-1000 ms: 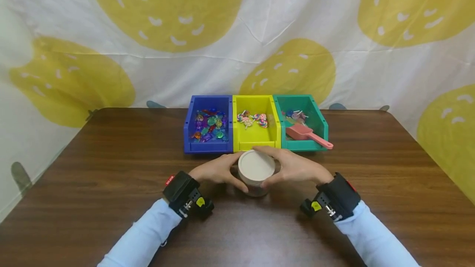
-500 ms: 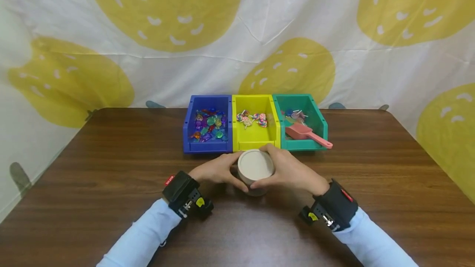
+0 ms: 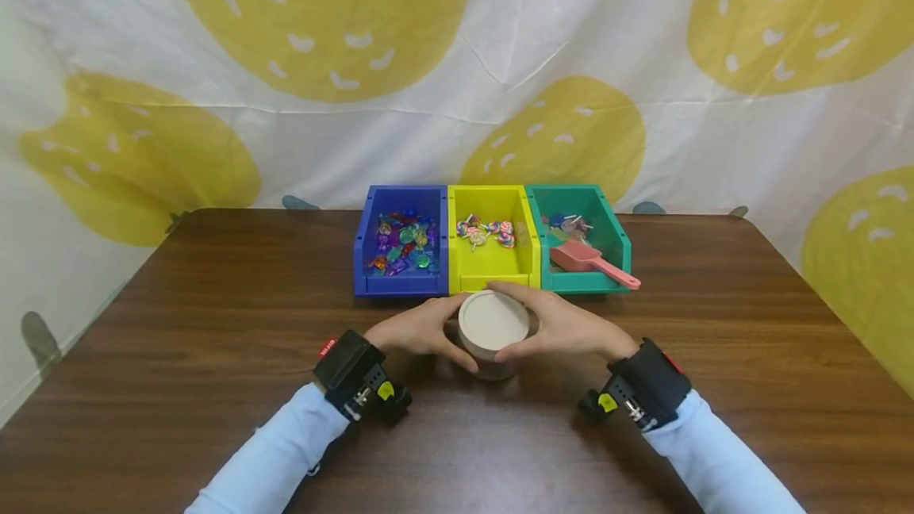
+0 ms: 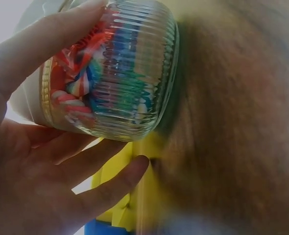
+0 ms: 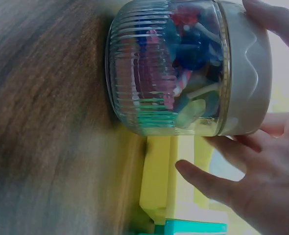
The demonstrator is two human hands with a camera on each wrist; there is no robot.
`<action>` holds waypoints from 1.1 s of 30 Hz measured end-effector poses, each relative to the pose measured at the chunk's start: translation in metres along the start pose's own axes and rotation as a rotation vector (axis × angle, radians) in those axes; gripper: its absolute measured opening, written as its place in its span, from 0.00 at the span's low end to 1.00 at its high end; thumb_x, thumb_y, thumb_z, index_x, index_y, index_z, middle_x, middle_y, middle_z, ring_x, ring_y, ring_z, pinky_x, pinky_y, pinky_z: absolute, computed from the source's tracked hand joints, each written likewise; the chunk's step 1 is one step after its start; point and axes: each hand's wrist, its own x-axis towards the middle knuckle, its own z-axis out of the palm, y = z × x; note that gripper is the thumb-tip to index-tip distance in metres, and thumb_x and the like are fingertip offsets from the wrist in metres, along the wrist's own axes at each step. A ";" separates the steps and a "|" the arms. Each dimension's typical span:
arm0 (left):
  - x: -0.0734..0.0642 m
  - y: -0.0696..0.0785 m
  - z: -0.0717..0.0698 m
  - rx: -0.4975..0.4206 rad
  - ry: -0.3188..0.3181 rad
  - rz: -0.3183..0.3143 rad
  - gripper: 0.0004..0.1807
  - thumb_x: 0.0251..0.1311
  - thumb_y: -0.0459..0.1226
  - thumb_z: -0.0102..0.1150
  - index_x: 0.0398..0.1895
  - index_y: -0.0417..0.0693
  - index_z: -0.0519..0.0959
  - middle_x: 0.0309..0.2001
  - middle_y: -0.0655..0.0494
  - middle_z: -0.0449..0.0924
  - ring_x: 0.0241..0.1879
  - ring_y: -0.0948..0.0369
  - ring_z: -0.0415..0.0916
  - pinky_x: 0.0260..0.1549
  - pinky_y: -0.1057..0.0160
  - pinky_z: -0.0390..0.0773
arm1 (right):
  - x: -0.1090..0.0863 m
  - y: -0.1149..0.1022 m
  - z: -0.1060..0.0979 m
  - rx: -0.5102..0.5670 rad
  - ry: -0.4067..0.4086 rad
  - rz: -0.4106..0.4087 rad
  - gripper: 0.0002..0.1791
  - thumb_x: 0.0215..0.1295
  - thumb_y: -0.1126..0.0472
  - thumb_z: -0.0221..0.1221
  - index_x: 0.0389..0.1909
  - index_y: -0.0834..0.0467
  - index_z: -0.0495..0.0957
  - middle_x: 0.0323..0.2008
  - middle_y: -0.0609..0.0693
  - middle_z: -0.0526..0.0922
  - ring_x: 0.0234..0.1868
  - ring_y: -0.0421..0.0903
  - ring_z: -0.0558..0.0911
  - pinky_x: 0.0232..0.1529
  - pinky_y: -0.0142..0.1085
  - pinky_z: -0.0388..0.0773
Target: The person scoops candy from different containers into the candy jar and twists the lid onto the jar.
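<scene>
A ribbed clear glass jar (image 4: 130,73) stands on the table in front of the yellow bin, with a smooth beige lid (image 3: 493,321) on top. Wrapped candies and lollipops show through its glass in both wrist views. My left hand (image 3: 424,330) holds the jar from the left, thumb on the near side and fingers round the back. From the right, my right hand (image 3: 571,325) grips the lid, its thumb in front and its fingers behind. In the right wrist view the lid's side (image 5: 247,73) shows a wavy edge.
Behind the jar stand a blue bin (image 3: 401,285) of shiny wrapped candies, a yellow bin (image 3: 493,262) of swirl lollipops and a green bin (image 3: 607,240) with lollipops. A pink scoop (image 3: 585,257) lies across the green bin, its handle over the front rim.
My right hand turned round the lid half a second ago, then swung back to about its earlier position. The left hand and the jar stay in place.
</scene>
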 end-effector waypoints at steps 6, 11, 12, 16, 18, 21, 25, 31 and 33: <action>0.001 -0.001 0.002 0.010 0.026 0.016 0.42 0.41 0.39 0.70 0.62 0.43 0.59 0.59 0.50 0.66 0.57 0.56 0.63 0.57 0.56 0.64 | 0.002 0.004 0.001 -0.018 0.030 -0.022 0.45 0.46 0.46 0.66 0.63 0.59 0.58 0.53 0.53 0.71 0.49 0.48 0.70 0.47 0.40 0.71; 0.002 -0.003 0.004 0.030 0.054 0.023 0.43 0.40 0.40 0.71 0.61 0.43 0.61 0.58 0.50 0.68 0.56 0.57 0.65 0.56 0.56 0.64 | 0.002 0.003 0.004 -0.076 0.097 -0.019 0.45 0.43 0.45 0.67 0.60 0.61 0.62 0.49 0.52 0.75 0.46 0.46 0.72 0.44 0.37 0.73; 0.002 -0.003 0.004 0.036 0.059 0.025 0.43 0.39 0.40 0.71 0.61 0.43 0.61 0.57 0.50 0.68 0.56 0.57 0.65 0.56 0.57 0.65 | 0.002 0.003 0.005 -0.086 0.109 -0.022 0.44 0.43 0.45 0.67 0.60 0.61 0.62 0.48 0.52 0.75 0.45 0.45 0.73 0.44 0.37 0.73; 0.003 -0.003 0.005 0.065 0.076 0.029 0.43 0.38 0.41 0.72 0.60 0.43 0.62 0.56 0.50 0.69 0.56 0.58 0.66 0.56 0.57 0.65 | 0.002 0.004 0.006 -0.109 0.141 -0.028 0.44 0.42 0.46 0.68 0.58 0.62 0.64 0.47 0.52 0.76 0.44 0.45 0.74 0.43 0.36 0.74; 0.004 -0.003 0.006 0.077 0.083 0.031 0.43 0.37 0.41 0.72 0.60 0.42 0.62 0.56 0.50 0.70 0.55 0.58 0.66 0.56 0.57 0.65 | 0.002 0.004 0.007 -0.115 0.147 -0.030 0.43 0.42 0.46 0.68 0.58 0.62 0.65 0.47 0.52 0.76 0.43 0.45 0.74 0.43 0.36 0.74; 0.004 -0.002 0.006 0.098 0.095 0.033 0.43 0.36 0.41 0.72 0.59 0.42 0.63 0.55 0.50 0.70 0.55 0.58 0.66 0.56 0.57 0.65 | 0.003 0.003 0.006 -0.129 0.150 -0.028 0.43 0.42 0.46 0.68 0.57 0.63 0.65 0.47 0.52 0.77 0.43 0.45 0.74 0.43 0.36 0.74; 0.005 0.000 0.006 0.112 0.101 0.023 0.43 0.36 0.42 0.72 0.59 0.42 0.63 0.55 0.50 0.70 0.54 0.58 0.66 0.56 0.57 0.65 | 0.003 0.003 0.005 -0.145 0.147 -0.026 0.43 0.42 0.46 0.68 0.58 0.62 0.65 0.47 0.52 0.76 0.43 0.45 0.74 0.43 0.36 0.73; 0.004 0.003 0.006 0.084 0.070 -0.014 0.43 0.38 0.41 0.71 0.61 0.42 0.61 0.57 0.49 0.68 0.55 0.56 0.65 0.57 0.56 0.63 | 0.002 0.006 0.006 -0.122 0.139 -0.059 0.43 0.43 0.47 0.68 0.59 0.63 0.63 0.48 0.53 0.76 0.44 0.45 0.74 0.44 0.37 0.74; 0.004 0.004 0.004 0.083 0.046 -0.029 0.44 0.39 0.42 0.71 0.62 0.43 0.60 0.58 0.49 0.67 0.57 0.56 0.64 0.58 0.55 0.62 | 0.001 0.006 0.006 -0.121 0.128 -0.056 0.45 0.43 0.46 0.67 0.60 0.64 0.61 0.49 0.53 0.75 0.45 0.44 0.73 0.44 0.37 0.73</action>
